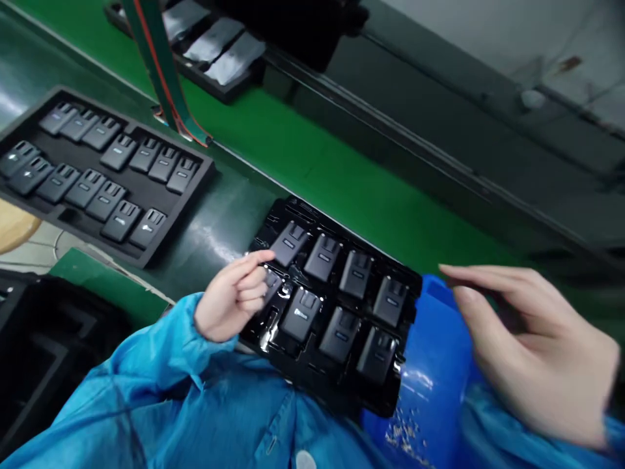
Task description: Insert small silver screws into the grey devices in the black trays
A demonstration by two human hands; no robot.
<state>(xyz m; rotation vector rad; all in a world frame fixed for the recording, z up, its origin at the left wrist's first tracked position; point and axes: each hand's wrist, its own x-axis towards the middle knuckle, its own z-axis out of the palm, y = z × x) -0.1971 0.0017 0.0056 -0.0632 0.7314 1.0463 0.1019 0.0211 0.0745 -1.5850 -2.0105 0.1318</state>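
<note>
My left hand (237, 293) is at the left edge of a glossy black plastic tray (312, 365), its index finger stretched out beside a battery-like dark grey block (289, 243) in the upper row. The other fingers are curled in, and what they hold, if anything, is hidden. The tray bears two rows of these blocks, each with slots at one end and a small pale label; my left hand partly covers one lower block (271, 285). To the right, my right hand (532, 339) hovers above a blue bin (434, 352), thumb and index finger slightly apart, nothing visible between them.
A dark foam tray (170, 228) with more such blocks lies left on the green bench (224, 221). Behind stands a tray with bagged items (237, 55), near a green post with red edging (156, 65). Small pale bits (405, 433) lie in the blue bin.
</note>
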